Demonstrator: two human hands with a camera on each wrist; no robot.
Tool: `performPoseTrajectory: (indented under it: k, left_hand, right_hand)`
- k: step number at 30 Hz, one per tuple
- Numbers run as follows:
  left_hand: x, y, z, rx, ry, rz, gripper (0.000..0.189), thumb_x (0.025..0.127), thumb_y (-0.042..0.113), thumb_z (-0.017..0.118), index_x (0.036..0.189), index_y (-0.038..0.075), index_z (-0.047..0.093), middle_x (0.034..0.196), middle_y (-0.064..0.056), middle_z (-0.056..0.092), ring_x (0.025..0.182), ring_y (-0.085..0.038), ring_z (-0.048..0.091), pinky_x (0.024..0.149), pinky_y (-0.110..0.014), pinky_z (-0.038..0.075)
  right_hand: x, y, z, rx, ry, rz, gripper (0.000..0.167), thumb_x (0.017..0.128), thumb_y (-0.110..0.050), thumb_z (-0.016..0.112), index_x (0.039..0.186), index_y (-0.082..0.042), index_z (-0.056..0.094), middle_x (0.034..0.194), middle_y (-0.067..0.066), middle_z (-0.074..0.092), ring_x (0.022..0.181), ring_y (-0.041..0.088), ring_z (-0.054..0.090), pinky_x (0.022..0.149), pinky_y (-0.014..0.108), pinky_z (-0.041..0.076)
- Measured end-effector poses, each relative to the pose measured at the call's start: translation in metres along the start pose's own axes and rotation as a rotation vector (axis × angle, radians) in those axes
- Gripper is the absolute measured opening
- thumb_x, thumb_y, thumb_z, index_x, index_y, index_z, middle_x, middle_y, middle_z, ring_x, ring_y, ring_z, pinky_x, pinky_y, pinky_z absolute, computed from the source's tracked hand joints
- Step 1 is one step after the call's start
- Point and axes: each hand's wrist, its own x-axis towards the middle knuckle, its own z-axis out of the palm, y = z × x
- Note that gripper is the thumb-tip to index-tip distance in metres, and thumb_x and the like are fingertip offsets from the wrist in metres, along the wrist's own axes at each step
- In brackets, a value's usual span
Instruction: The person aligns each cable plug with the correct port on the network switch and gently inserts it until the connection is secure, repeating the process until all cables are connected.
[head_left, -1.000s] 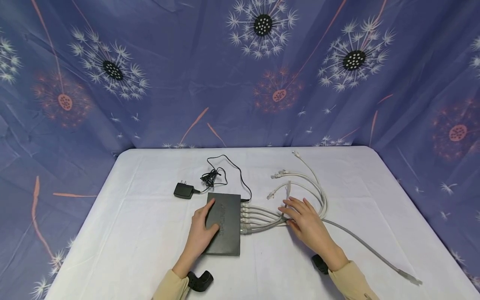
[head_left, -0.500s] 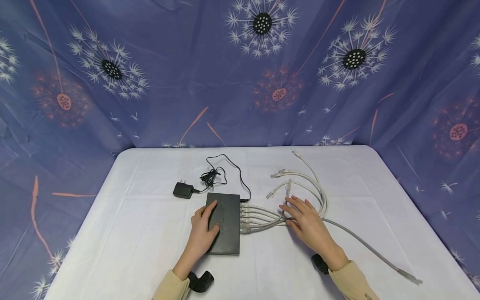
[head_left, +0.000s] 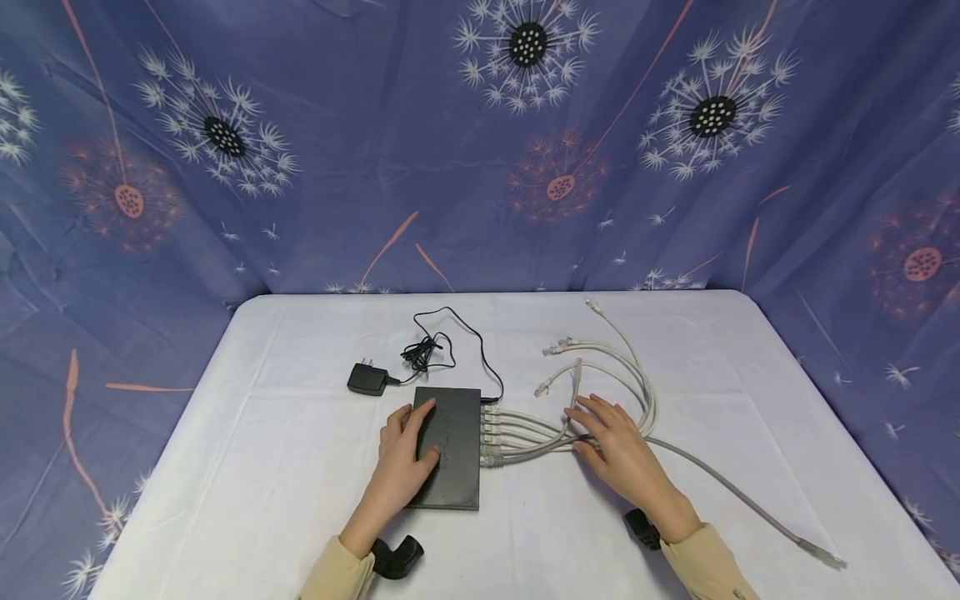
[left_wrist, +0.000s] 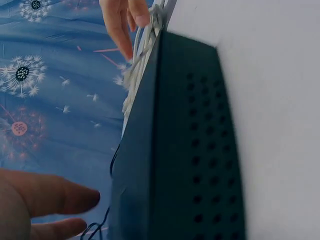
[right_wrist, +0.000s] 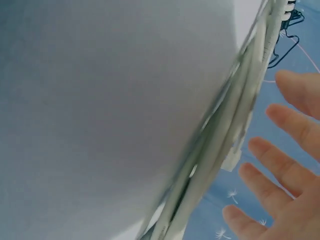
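Observation:
A flat dark network switch (head_left: 450, 454) lies on the white table, with several ethernet cables (head_left: 525, 432) plugged into its right side. My left hand (head_left: 401, 458) is at its left edge, thumb and forefinger spread over the top. In the left wrist view the fingers (left_wrist: 60, 195) look straight and grip nothing; contact with the switch is unclear. Over the cable bundle, my right hand (head_left: 618, 446) is spread. The right wrist view has its fingers (right_wrist: 280, 160) apart and beside the cables (right_wrist: 225, 130), with none held.
A black power adapter (head_left: 368, 379) lies behind the switch, its thin cord (head_left: 480, 342) partly bunched and running to the switch. Loose cable ends with clear plugs (head_left: 551, 350) fan out at the back. One grey cable (head_left: 735, 487) stretches toward the table's front right.
The left hand shifts slightly on the switch, its fingers a little further left. The right hand stays nearly in place over the cables. Switch and cables keep their positions.

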Motion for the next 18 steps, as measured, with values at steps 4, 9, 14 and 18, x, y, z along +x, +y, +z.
performPoseTrajectory:
  k: [4,9,14,18]
  left_hand:
    - [0.003,0.002,-0.006,0.043,0.016,0.049,0.058,0.086,0.004,0.061,0.142,0.005,0.044,0.147,-0.029,0.020,0.130,-0.046,0.020,0.094,-0.063,0.021]
    - [0.008,0.006,-0.012,0.136,0.053,0.142,0.058,0.090,0.015,0.062,0.143,0.006,0.042,0.152,-0.024,0.016,0.137,-0.047,0.007,0.099,-0.067,0.008]
    - [0.013,0.011,-0.015,0.227,0.079,0.172,0.065,0.091,0.028,0.064,0.147,0.009,0.038,0.155,-0.020,0.014,0.140,-0.044,-0.001,0.098,-0.071,-0.003]
    - [0.018,0.016,-0.017,0.277,0.101,0.188,0.070,0.090,0.035,0.064,0.149,0.012,0.035,0.156,-0.018,0.010,0.142,-0.040,-0.007,0.097,-0.072,-0.007]
  right_hand:
    - [0.000,0.000,-0.004,0.031,-0.011,0.024,0.051,0.080,-0.011,0.076,0.126,0.000,0.058,0.131,0.023,0.051,0.124,0.044,0.042,0.098,0.060,0.030]
    - [0.002,-0.003,-0.012,0.076,-0.018,0.075,0.053,0.083,-0.011,0.073,0.131,0.001,0.054,0.136,0.026,0.045,0.125,0.048,0.038,0.099,0.059,0.028]
    - [0.006,-0.007,-0.018,0.091,-0.007,0.114,0.056,0.085,-0.011,0.071,0.135,0.003,0.049,0.139,0.029,0.040,0.126,0.052,0.033,0.100,0.062,0.025]
    - [0.012,-0.010,-0.021,0.076,0.045,0.124,0.059,0.085,-0.012,0.071,0.136,0.004,0.046,0.140,0.031,0.037,0.127,0.054,0.029,0.098,0.066,0.023]
